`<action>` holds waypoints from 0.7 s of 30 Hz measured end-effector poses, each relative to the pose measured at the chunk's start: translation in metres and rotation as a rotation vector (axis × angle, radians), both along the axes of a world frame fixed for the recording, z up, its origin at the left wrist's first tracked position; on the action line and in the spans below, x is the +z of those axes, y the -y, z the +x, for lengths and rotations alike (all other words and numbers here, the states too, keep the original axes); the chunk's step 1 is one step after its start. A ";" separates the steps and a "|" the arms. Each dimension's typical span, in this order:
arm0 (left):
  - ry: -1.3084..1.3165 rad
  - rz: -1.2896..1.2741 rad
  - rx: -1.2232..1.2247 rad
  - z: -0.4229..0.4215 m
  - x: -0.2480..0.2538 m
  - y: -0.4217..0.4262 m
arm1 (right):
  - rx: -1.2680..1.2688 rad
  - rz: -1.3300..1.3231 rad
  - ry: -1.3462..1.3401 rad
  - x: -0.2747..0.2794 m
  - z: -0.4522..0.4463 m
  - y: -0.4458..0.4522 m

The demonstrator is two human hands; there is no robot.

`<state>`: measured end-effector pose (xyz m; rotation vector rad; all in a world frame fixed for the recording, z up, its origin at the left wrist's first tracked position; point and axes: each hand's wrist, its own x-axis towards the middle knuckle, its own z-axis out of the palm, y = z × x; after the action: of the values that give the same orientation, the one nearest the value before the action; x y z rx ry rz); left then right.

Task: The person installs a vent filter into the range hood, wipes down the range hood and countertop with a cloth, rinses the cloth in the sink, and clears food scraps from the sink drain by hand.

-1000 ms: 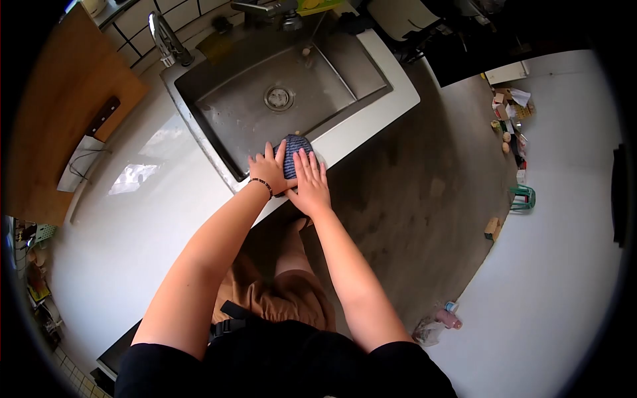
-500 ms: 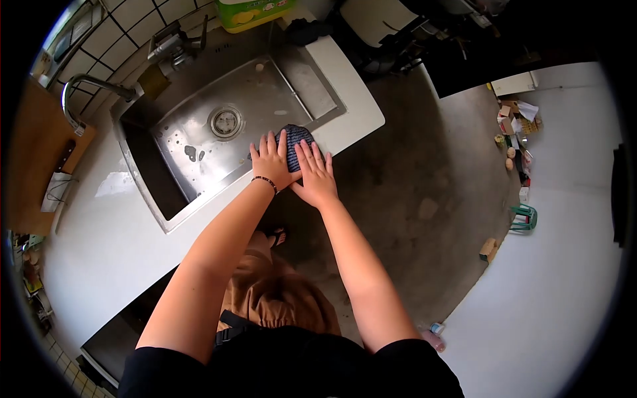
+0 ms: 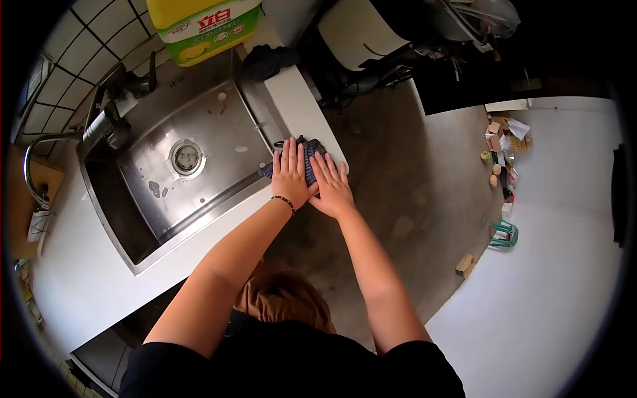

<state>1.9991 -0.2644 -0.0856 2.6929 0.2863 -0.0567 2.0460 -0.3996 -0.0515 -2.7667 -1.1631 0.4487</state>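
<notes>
In the head view, the left hand (image 3: 289, 174) and the right hand (image 3: 332, 189) lie flat side by side on a striped cloth (image 3: 310, 158), near the middle of the picture; the fingers are stretched out towards twelve o'clock, the thumbs meet or nearly meet, and neither hand is curled round the cloth; it is pinned under the palms rather than gripped. The cloth sits on the counter (image 3: 73, 278) at the near right corner of the sink (image 3: 222, 174), close to the rim, one edge poking out at nine o'clock of the left hand; how much of it lies beneath the palms I cannot tell. From the hands, the drain (image 3: 186, 158) is at nine o'clock, with wet spots about it; the jug (image 3: 206, 33) stands at eleven; a dark bundle (image 3: 269, 63) rests between eleven and twelve; the floor (image 3: 398, 199) opens at three, with a green stool (image 3: 505, 234) well apart between three and four. The step in hand looks to be pressing or wiping with the cloth at the counter's edge; the next move would call for even pressure from both palms, the cloth held clear of the drop at three o'clock.
</notes>
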 end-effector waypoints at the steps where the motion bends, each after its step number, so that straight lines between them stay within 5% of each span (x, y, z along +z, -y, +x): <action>1: 0.013 -0.014 0.009 0.009 -0.001 0.003 | 0.019 0.035 0.000 -0.001 0.012 0.003; 10: 0.154 -0.046 0.189 0.055 -0.012 0.001 | 0.236 0.165 0.052 -0.018 0.090 -0.011; 21: 0.100 0.094 0.293 0.107 -0.036 -0.071 | 0.140 0.437 -0.011 -0.054 0.141 -0.085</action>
<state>2.1064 -0.1933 -0.1211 2.7047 0.6622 0.1825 2.1865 -0.3151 -0.1055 -2.3182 -1.2789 0.1895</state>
